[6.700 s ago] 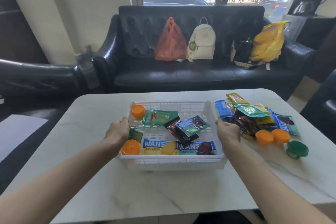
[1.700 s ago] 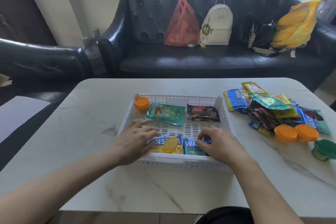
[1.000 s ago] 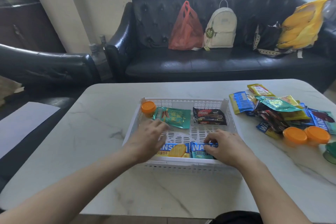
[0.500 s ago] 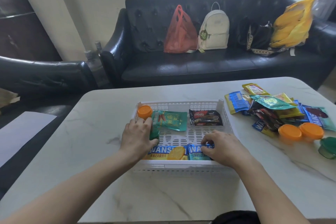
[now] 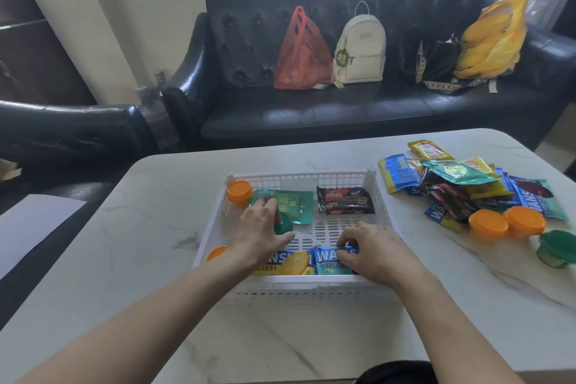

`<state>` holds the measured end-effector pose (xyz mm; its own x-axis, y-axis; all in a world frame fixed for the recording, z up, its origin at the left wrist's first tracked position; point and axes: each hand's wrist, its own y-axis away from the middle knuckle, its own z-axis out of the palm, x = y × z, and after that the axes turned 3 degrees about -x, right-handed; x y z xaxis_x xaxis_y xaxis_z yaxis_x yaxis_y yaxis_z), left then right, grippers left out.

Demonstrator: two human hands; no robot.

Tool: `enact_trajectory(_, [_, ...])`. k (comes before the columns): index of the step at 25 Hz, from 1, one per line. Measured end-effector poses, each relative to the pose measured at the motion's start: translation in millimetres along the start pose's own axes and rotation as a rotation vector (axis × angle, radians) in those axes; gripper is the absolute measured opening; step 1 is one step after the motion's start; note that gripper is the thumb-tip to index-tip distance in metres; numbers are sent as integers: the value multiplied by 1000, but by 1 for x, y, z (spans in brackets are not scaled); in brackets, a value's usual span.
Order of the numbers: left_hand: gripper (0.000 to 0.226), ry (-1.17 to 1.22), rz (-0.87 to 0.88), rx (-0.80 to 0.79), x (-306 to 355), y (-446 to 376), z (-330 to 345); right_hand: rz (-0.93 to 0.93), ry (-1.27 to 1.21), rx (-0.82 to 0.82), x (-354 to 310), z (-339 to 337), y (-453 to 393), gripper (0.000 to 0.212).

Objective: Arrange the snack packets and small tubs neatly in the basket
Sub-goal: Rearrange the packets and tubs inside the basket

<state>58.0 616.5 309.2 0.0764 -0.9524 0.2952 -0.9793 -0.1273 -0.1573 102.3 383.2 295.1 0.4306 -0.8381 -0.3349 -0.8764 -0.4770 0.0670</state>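
Observation:
A white slotted basket (image 5: pixel 299 176) stands mid-table. Inside lie a teal packet (image 5: pixel 296 203), a black Nabati packet (image 5: pixel 344 203), an orange-lidded tub (image 5: pixel 240 193) in the far left corner, and two blue packets along the near wall, one with a yellow biscuit picture (image 5: pixel 290 262) and one teal-blue (image 5: pixel 327 260). Another orange tub (image 5: pixel 216 253) peeks out at the near left. My left hand (image 5: pixel 260 235) grips a green tub (image 5: pixel 284 225) over the basket's left side. My right hand (image 5: pixel 372 251) pinches the teal-blue packet's top edge.
A heap of snack packets (image 5: pixel 458 181) lies on the marble table (image 5: pixel 156 259) to the right, with two orange tubs (image 5: pixel 506 223) and a green tub (image 5: pixel 558 248) beside it. A black sofa (image 5: pixel 343 109) with bags stands behind.
The loose jumble in the basket now lies in rows. My left hand has lifted a green tub and moved it toward the basket's middle left. My right hand stays on the blue packet.

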Motion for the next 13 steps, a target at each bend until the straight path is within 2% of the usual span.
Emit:
enact_trajectory(5, [42, 100, 32, 23, 17, 2, 16, -4, 2, 17, 1, 1, -1, 27])
enact_trajectory(10, [40, 182, 100, -58, 18, 8, 16, -11, 2, 18, 2, 3, -2, 28])
enact_trajectory(13, [41, 126, 103, -51, 1, 10, 13, -20, 3, 13, 3, 3, -2, 28])
